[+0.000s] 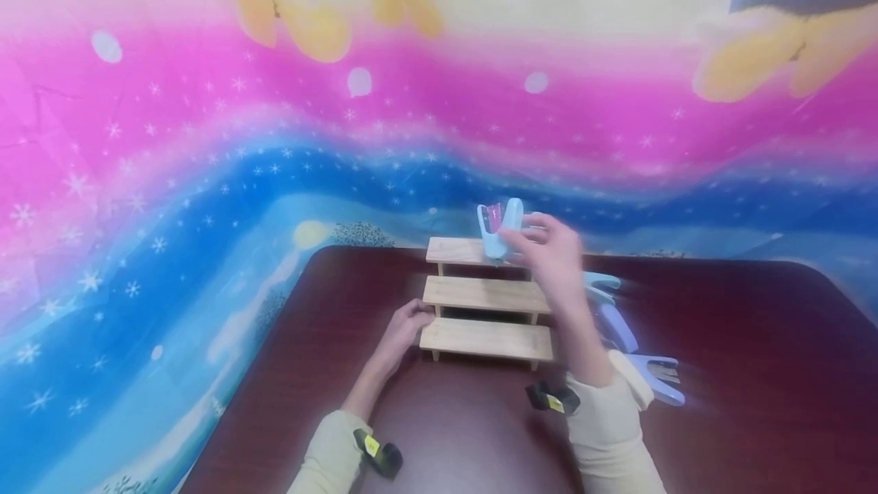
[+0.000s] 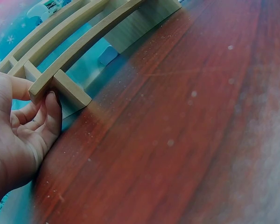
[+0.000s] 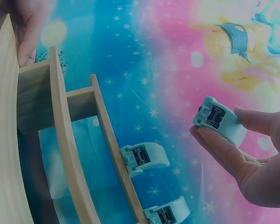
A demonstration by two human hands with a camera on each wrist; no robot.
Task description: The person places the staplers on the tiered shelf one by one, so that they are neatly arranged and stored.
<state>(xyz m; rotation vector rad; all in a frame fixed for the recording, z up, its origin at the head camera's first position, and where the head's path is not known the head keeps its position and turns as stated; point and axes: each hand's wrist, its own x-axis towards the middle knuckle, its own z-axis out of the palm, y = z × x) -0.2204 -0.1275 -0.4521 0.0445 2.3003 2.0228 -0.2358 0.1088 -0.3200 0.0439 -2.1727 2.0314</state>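
A three-tiered wooden display stand (image 1: 485, 336) is on the dark table. My left hand (image 1: 405, 330) grips its left end, with finger and thumb around a plank's end (image 2: 39, 87) in the left wrist view. Above the top tier, my right hand (image 1: 557, 258) pinches a light blue plastic clothes peg (image 3: 219, 120) between thumb and fingers. Two more light blue pegs, one nearer the middle (image 3: 147, 157) and one lower (image 3: 169, 213), stand on the top tier in the right wrist view. In the head view my right hand and forearm hide the stand's right end.
Right of the stand lie a light blue peg (image 1: 602, 286), a purple peg (image 1: 619, 328) partly behind the forearm, and another purple peg (image 1: 661, 381). Behind the table (image 1: 748, 326) hangs a patterned pink and blue cloth (image 1: 590, 128).
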